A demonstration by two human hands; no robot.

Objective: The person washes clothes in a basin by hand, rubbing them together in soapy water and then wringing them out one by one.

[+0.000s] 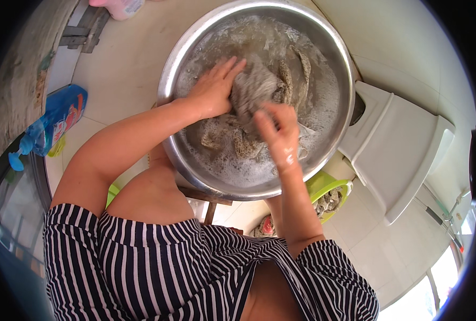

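Observation:
A large round metal basin (344,100) holds murky, sudsy water and a wet grey-and-beige patterned cloth (256,86). On the left of the cloth, my left hand (216,88) rests with its fingers apart, touching or very near the cloth's edge; whether it presses on the cloth is unclear. My right hand (278,128), blurred and wet at the wrist, is at the cloth's lower right side with its fingers curled. A bunched part of the cloth seems to be at its fingertips, but the grip is not clear. Other folds of fabric lie in the water above and below my hands.
A blue pump bottle (63,120) stands at the left beside a weathered wooden surface (17,80). Right of the basin is a pale plastic stool or chair (394,140). A green basin (346,188) with patterned cloth is below it. A pink-and-white bottle (121,7) stands at the top left.

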